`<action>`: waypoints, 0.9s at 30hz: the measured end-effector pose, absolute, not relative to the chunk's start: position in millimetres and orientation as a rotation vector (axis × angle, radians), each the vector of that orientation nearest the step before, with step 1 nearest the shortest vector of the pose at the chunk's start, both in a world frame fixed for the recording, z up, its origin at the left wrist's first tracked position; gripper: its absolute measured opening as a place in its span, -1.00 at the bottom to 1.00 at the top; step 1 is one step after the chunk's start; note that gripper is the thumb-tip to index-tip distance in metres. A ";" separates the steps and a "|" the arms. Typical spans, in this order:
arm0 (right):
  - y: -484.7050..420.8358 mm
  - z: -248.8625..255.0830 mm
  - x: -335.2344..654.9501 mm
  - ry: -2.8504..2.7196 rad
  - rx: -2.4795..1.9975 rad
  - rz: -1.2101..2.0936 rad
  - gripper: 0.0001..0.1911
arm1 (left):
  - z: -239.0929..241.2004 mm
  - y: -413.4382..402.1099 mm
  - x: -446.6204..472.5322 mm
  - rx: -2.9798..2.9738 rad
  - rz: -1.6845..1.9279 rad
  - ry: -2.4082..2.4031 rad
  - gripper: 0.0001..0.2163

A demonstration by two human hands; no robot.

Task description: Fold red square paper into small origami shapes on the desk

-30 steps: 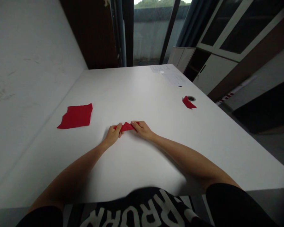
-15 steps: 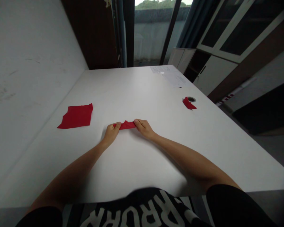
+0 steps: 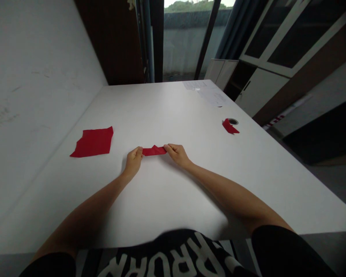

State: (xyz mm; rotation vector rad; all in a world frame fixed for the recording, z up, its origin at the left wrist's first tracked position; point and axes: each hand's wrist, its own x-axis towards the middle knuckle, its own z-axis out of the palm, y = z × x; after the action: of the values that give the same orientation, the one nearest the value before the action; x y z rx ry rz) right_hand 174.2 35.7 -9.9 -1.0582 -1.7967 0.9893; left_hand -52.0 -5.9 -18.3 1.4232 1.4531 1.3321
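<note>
Red strip (image 3: 155,151), pinched by left fingers (image 3: 139,151) and right fingers (image 3: 168,148), is one of three red pieces (image 3: 94,142).

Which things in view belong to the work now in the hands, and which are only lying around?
In the work:
red strip, held at both ends
left hand
right hand

Seemingly just lying about:
larger red piece, left
small red piece, beside the dark round fitting
papers, far end

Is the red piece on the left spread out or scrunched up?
Spread out: the red piece lies flat on the table, broad face and jagged edge showing.
</note>
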 end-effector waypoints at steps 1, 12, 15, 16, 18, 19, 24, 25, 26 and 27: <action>35.5 -9.7 174.4 -1.787 -1.061 0.988 -0.42 | -18.2 -6.3 -51.6 1.429 1.328 1.450 -0.56; 41.9 -13.4 179.7 -1.837 -1.067 0.956 -0.47 | -14.9 -5.1 -56.9 1.561 1.330 1.562 -0.58; 44.4 -15.1 181.3 -1.838 -1.057 0.959 -0.51 | -14.7 -5.2 -57.1 1.561 1.318 1.570 -0.58; 44.8 -15.8 181.6 -1.840 -1.048 0.969 -0.53 | -14.4 -5.3 -56.8 1.566 1.311 1.577 -0.58; 45.2 -17.0 181.8 -1.844 -1.032 0.987 -0.54 | -14.1 -5.4 -56.4 1.574 1.298 1.587 -0.59; 45.3 -17.3 182.0 -1.850 -1.024 0.994 -0.54 | -14.2 -5.1 -56.5 1.577 1.291 1.590 -0.59; 49.3 -13.9 187.0 -1.949 -0.951 1.045 -0.53 | -17.6 -1.1 -61.3 1.585 1.256 1.636 -0.57; 50.9 -12.8 189.0 -1.989 -0.934 1.061 -0.53 | -18.5 0.0 -62.6 1.585 1.250 1.646 -0.57; 52.8 -11.9 191.2 -2.030 -0.921 1.077 -0.53 | -19.3 1.0 -63.7 1.583 1.244 1.651 -0.57; 54.7 -11.3 193.5 -2.070 -0.911 1.092 -0.54 | -20.1 2.0 -64.6 1.581 1.236 1.654 -0.56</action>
State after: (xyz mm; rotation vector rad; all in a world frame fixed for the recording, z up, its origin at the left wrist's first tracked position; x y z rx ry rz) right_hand 193.5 54.7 -11.3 -0.9106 -2.0698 1.0924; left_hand -64.6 2.0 -20.1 1.5813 1.6537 1.2362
